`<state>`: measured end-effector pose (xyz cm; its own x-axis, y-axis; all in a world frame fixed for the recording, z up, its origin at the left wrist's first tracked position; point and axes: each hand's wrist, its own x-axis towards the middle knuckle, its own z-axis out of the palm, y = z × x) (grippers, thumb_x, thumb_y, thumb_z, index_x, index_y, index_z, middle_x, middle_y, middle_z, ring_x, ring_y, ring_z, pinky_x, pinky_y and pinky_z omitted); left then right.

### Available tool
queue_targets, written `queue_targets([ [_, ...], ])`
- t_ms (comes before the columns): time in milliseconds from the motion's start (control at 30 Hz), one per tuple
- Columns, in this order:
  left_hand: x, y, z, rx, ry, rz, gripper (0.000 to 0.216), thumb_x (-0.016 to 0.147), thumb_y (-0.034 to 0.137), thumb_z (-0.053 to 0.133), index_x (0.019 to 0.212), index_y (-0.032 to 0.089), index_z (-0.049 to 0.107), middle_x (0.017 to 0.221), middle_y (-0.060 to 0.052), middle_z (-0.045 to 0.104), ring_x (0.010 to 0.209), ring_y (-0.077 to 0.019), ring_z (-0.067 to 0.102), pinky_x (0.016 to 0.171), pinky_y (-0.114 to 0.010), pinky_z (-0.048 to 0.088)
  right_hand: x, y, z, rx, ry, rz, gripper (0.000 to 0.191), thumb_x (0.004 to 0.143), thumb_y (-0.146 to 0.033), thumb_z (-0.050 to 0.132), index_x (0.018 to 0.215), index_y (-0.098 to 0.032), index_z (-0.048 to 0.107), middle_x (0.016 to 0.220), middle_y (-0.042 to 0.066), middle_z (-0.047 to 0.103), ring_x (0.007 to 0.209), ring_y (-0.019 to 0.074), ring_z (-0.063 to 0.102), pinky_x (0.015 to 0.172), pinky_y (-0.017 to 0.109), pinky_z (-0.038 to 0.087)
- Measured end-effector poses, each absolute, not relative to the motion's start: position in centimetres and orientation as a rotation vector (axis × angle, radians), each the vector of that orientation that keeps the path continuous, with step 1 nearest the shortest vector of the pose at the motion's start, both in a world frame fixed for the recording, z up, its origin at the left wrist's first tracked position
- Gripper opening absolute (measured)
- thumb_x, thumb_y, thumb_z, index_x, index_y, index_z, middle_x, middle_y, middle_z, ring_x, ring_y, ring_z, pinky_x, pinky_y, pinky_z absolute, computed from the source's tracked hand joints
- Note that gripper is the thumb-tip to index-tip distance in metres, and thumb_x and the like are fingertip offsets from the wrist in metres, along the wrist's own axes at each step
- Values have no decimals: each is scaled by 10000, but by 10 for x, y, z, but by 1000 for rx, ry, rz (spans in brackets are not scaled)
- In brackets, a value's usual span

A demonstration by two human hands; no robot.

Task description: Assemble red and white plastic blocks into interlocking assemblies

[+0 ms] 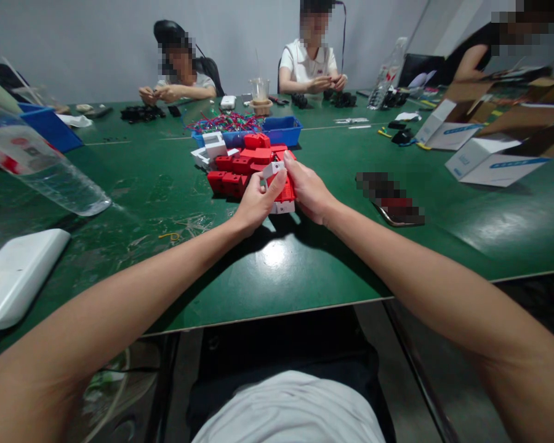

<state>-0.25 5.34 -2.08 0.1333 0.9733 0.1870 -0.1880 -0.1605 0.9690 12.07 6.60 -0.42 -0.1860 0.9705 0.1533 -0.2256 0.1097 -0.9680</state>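
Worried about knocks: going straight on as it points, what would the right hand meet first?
Past the held piece, the right hand would likely meet the red blocks; depth is unclear.

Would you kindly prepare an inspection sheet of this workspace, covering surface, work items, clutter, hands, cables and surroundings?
Surface: green table, glossy; thin scraps lie left of centre.
Work items: red-and-white piece held; red blocks and white parts grouped just beyond.
Clutter: large bottle and white case at left; phone and open cartons at right.
Hands: left hand and right hand both grip the piece.
Cables: tangled coloured wires, heaped over blue trays.
Surroundings: pale wall; other people across the table, faces blurred.
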Motion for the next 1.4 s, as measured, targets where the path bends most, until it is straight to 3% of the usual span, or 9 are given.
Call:
queue_targets([
  [133, -3, 58, -23, 1253, 814, 1340, 643, 714, 649, 763, 1076, 162, 553, 1036, -74, 699, 934, -180, 687, 843, -310, 544, 117, 61, -2, -831, -1161, 1420, 577, 777, -740, 617, 982, -205, 688, 900, 61, 740, 898, 220, 708, 858, 381, 568],
  [300, -2, 60, -24, 1309, 801, 1382, 635, 695, 664, 765, 1036, 148, 620, 1012, -78, 718, 905, -192, 690, 821, -309, 545, 116, 56, -1, -768, -1166, 1512, 584, 795, -730, 612, 998, -190, 703, 898, 75, 743, 945, 251, 717, 866, 408, 579],
  [567, -3, 60, -25, 1351, 795, 1437, 642, 705, 680, 747, 1048, 156, 603, 1056, -92, 711, 948, -203, 686, 856, -324, 544, 114, 54, 1, -737, -1172, 1449, 446, 738, -629, 725, 849, -204, 648, 932, 58, 738, 911, 207, 702, 876, 359, 568],
  [800, -2, 59, -27, 1441, 894, 1430, 638, 717, 687, 736, 1041, 160, 575, 1021, -85, 693, 912, -195, 668, 835, -339, 544, 115, 56, 1, -805, -1034, 1606, 356, 759, -551, 680, 839, -206, 656, 811, 22, 721, 911, 218, 690, 868, 378, 554],
  [1033, -3, 54, -30, 1612, 1009, 1459, 585, 788, 696, 660, 1037, 170, 592, 996, -74, 681, 892, -188, 646, 815, -328, 521, 113, 55, -2, -833, -930, 1442, 344, 753, -537, 678, 786, -200, 617, 758, 2, 678, 829, 199, 678, 832, 350, 540],
  [1200, -2, 55, -25, 1490, 850, 1324, 586, 799, 669, 668, 1078, 155, 621, 1065, -86, 710, 904, -190, 669, 804, -306, 530, 110, 55, -4, -882, -909, 1352, 441, 754, -638, 637, 833, -204, 636, 774, 5, 682, 853, 204, 684, 813, 347, 545],
  [1400, 0, 50, -20, 1509, 836, 1359, 532, 789, 629, 703, 1032, 159, 642, 1011, -75, 721, 895, -185, 669, 808, -296, 526, 108, 51, -4, -868, -923, 1274, 419, 782, -624, 638, 893, -220, 659, 808, 0, 686, 908, 209, 684, 831, 345, 544],
])
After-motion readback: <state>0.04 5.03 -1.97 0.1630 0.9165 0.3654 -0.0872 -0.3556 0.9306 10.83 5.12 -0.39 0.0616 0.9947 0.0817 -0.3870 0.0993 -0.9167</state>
